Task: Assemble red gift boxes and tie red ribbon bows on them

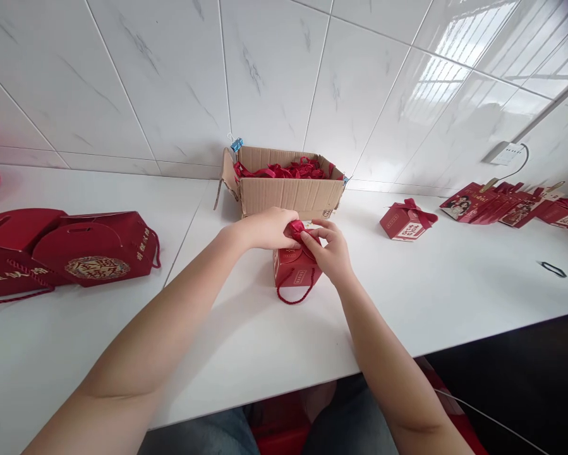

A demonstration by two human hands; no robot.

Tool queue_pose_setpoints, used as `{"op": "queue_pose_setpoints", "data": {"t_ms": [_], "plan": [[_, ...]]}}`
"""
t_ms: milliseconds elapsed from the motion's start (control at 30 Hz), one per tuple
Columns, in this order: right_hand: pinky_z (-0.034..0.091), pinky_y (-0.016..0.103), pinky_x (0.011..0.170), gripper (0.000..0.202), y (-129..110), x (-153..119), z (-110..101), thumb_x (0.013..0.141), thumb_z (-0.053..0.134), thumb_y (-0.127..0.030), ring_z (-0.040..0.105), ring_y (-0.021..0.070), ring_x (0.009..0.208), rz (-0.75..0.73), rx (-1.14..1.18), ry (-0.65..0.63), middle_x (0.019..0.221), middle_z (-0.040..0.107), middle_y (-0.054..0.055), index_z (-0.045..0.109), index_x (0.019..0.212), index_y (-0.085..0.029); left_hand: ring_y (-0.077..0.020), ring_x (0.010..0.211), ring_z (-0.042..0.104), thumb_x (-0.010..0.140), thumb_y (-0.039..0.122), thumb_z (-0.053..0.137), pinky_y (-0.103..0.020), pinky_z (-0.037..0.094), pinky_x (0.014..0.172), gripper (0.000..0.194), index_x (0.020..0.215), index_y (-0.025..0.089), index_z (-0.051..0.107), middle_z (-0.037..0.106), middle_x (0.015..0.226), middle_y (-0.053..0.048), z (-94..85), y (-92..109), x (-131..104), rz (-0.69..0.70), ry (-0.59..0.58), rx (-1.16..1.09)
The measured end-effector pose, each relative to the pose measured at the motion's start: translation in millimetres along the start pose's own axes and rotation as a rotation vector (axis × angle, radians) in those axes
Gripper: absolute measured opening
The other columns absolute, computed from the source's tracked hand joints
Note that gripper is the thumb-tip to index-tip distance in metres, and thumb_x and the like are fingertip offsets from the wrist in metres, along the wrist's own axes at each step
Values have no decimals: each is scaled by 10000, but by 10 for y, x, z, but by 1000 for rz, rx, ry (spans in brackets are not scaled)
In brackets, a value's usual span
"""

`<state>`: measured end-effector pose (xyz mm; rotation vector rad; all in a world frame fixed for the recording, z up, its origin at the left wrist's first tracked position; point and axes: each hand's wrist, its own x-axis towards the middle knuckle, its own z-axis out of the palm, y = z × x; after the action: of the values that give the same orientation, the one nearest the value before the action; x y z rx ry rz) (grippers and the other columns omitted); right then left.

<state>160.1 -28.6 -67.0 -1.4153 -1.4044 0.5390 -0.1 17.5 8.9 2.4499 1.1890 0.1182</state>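
Observation:
A small red gift box (293,272) stands on the white table in front of me, its red cord handle hanging down the near side. On its top is a red ribbon bow (297,229). My left hand (274,229) closes on the bow from the left, with some fingers hidden behind it. From the right, my right hand (328,249) pinches the ribbon between thumb and fingers. Just behind the hands sits an open cardboard box (288,196) holding many red ribbons (297,169).
Two larger red boxes (108,253) with cord handles stand at the left. To the right are a small bow-topped red box (407,221), several red bags (473,203) by the tiled wall, a dark clip-like object (553,269) and a wall socket (504,153). The table's front edge (265,396) runs before my lap.

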Motion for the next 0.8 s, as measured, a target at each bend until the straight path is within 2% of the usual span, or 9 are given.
{"op": "queue_pose_setpoints", "data": {"t_ms": [167,300,500,600,667,733,800], "plan": [[434,400,940,298,-12,11,-19,764,632,-468,473,292,1270,160,202,-130,1327,536,106,724,673,-201,-203,790,614,701,468,636,-256,371,549,378,962,229,503,655,988,-53,39,-79,60,-1,-15,-45],[443,366,926,284,-42,3,-32,736,661,-460,445,286,1306,209,343,-172,1324,549,106,727,655,-196,-201,782,607,707,453,639,-257,367,542,431,1023,236,442,648,986,-50,0,-71,12,-20,9,-42],[478,334,882,257,-64,-4,-50,721,685,-449,434,276,1318,234,403,-169,1295,581,101,735,662,-204,-209,747,615,724,515,608,-274,376,524,337,856,218,518,665,971,-62,-40,84,-102,-12,2,-23],[495,323,847,294,-69,-5,-47,729,672,-480,500,277,1244,207,385,-180,1268,600,97,740,687,-197,-211,704,615,786,458,536,-287,368,516,252,801,209,572,676,885,-67,8,125,-78,24,38,-9],[503,314,793,351,-65,-1,-41,748,638,-527,578,261,1113,186,354,-174,1159,652,98,733,719,-190,-209,674,606,798,385,514,-293,360,509,198,759,203,579,672,832,-71,42,118,-48,51,62,7],[496,297,715,409,-51,11,-35,772,588,-580,626,228,938,187,331,-150,938,693,78,705,737,-190,-203,654,593,784,330,516,-294,360,504,149,725,204,569,666,812,-68,60,97,-29,64,66,6],[475,283,660,433,-28,30,-35,790,548,-602,621,198,793,203,323,-122,749,663,42,660,711,-191,-193,625,570,763,286,518,-296,356,496,111,690,208,544,656,786,-57,59,81,-28,64,57,4]]}}
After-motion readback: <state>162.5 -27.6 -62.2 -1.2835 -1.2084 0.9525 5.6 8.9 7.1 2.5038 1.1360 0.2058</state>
